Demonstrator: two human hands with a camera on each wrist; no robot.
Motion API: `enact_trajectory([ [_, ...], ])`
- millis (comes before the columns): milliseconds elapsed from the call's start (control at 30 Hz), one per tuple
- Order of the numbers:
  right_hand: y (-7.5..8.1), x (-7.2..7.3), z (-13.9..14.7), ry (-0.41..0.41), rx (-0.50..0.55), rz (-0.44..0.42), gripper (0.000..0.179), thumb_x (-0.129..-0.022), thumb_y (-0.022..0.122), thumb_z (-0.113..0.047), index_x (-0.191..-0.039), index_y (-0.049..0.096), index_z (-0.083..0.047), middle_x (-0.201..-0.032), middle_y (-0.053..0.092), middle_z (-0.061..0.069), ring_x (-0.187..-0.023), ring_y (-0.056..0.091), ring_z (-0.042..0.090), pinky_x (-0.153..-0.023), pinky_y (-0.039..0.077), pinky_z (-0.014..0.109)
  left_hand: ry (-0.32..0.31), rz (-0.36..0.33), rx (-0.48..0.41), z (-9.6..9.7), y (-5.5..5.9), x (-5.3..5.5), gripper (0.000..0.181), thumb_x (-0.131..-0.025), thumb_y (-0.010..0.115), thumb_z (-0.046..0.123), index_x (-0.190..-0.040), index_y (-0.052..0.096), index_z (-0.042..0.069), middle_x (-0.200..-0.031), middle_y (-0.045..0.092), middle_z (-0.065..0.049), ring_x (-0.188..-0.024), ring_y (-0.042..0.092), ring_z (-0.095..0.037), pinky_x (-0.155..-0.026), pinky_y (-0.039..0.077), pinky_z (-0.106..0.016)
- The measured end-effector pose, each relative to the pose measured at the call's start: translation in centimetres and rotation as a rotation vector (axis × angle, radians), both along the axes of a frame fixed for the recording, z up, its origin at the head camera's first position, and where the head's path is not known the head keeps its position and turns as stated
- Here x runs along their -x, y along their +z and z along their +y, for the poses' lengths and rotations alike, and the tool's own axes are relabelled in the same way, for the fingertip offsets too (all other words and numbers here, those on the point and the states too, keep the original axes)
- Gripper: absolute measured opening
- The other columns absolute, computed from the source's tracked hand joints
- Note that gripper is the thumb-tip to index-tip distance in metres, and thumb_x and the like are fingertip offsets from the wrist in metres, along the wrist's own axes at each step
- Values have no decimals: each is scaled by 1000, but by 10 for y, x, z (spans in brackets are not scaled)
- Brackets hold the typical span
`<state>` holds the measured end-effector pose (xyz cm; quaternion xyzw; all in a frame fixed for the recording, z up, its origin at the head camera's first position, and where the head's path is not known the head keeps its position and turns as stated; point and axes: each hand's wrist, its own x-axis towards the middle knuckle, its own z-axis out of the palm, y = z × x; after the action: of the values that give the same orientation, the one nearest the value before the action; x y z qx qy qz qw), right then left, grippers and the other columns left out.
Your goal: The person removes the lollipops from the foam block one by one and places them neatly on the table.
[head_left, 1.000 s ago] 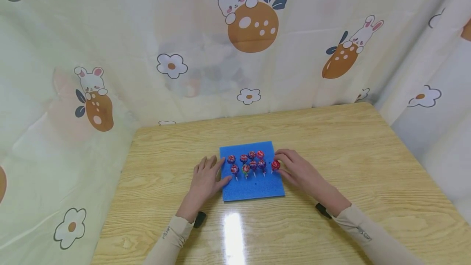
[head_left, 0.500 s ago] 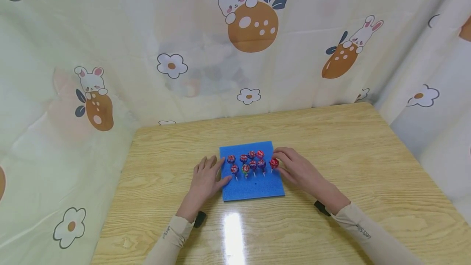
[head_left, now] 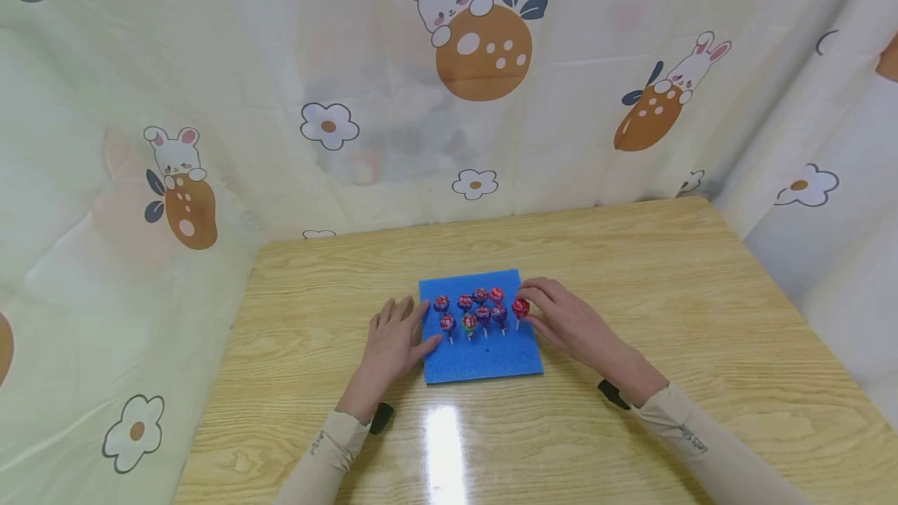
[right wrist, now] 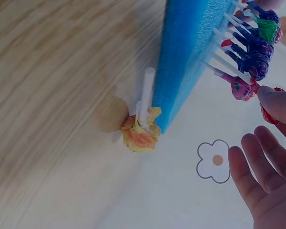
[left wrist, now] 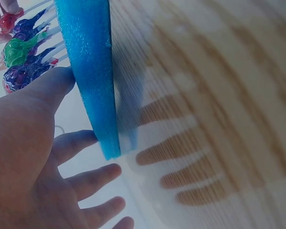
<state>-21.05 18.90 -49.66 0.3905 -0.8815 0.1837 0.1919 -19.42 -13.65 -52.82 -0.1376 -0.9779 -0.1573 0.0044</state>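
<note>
A blue foam block (head_left: pixel 484 365) lies on the table with several wrapped lollipops standing in it on white sticks. My left hand (head_left: pixel 393 340) rests at the block's left edge; in the left wrist view its thumb (left wrist: pixel 52 88) and index finger touch the foam, while the other fingers spread loosely past the corner. With my right hand (head_left: pixel 571 326) I pinch a red lollipop (head_left: pixel 521 308) by its head, over the block's right side. Its white stick points down at the foam. A green lollipop (head_left: pixel 468 323) stands in the front row among purple ones.
A yellow-orange wrapped lollipop (right wrist: pixel 140 136) lies on the table beside the block's right side, hidden in the head view. Behind the wooden table (head_left: pixel 337 271) hangs a printed curtain (head_left: pixel 379 178), with another stretch of it at the right.
My right hand has moved slightly left and away from me, bringing the red lollipop a little further over the block. The left hand stays in place.
</note>
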Motion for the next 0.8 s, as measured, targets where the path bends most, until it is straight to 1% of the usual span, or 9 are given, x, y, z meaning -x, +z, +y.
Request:
enact_trajectory([
  [100, 2, 0, 0, 8, 11, 1, 44, -82, 82, -7, -122, 62, -5, -125, 61, 12, -116, 61, 28, -93, 56, 44, 1, 0, 0, 0, 0, 0, 69, -95, 60, 56, -152, 47, 19, -156, 42, -19, -147, 31, -48, -115, 30, -64],
  [233, 6, 2, -1, 30, 54, -10, 43, -82, 82, -8, -121, 63, -7, -123, 63, 11, -115, 62, 27, -92, 57, 44, 2, -2, 3, 1, 1, -1, 69, -95, 60, 56, -152, 47, 19, -156, 42, -19, -147, 31, -48, -115, 30, -64],
  [333, 9, 4, -1, 44, 85, -50, 43, -83, 81, -7, -121, 63, -8, -121, 64, 9, -114, 62, 25, -92, 57, 43, 5, -7, 6, 1, 1, -1, 69, -96, 60, 57, -152, 47, 19, -157, 42, -18, -147, 30, -48, -115, 30, -64],
  [400, 11, 5, 0, 51, 97, -98, 42, -84, 80, -6, -122, 64, -8, -120, 65, 7, -113, 63, 24, -93, 56, 43, 7, -13, 9, 1, 2, 0, 69, -96, 59, 57, -152, 46, 19, -157, 41, -18, -147, 30, -48, -115, 30, -63],
  [500, 16, 8, 1, 51, 105, -229, 38, -87, 78, -9, -122, 65, -8, -120, 65, 6, -113, 63, 24, -93, 56, 43, 11, -20, 10, 1, 2, 0, 69, -96, 59, 57, -152, 46, 19, -157, 41, -18, -147, 29, -48, -116, 29, -63],
  [667, 26, 16, 5, 39, 99, -505, 33, -94, 71, -14, -125, 64, -5, -122, 65, 8, -115, 63, 32, -92, 56, 48, 12, -20, 15, 1, 2, 0, 69, -96, 59, 57, -152, 46, 19, -157, 41, -18, -147, 29, -47, -116, 29, -63],
  [733, 28, 20, 6, 40, 95, -581, 32, -96, 69, -13, -126, 64, -4, -122, 64, 9, -115, 62, 34, -90, 56, 49, 11, -19, 14, 1, 2, -1, 69, -96, 59, 57, -152, 46, 19, -157, 41, -18, -147, 29, -47, -116, 29, -63],
  [800, 29, 24, 8, 44, 93, -628, 32, -96, 68, -13, -127, 63, -4, -122, 65, 11, -115, 62, 35, -89, 57, 48, 11, -19, 11, 2, 3, -1, 69, -96, 60, 56, -152, 46, 19, -157, 41, -18, -148, 29, -47, -116, 29, -63],
])
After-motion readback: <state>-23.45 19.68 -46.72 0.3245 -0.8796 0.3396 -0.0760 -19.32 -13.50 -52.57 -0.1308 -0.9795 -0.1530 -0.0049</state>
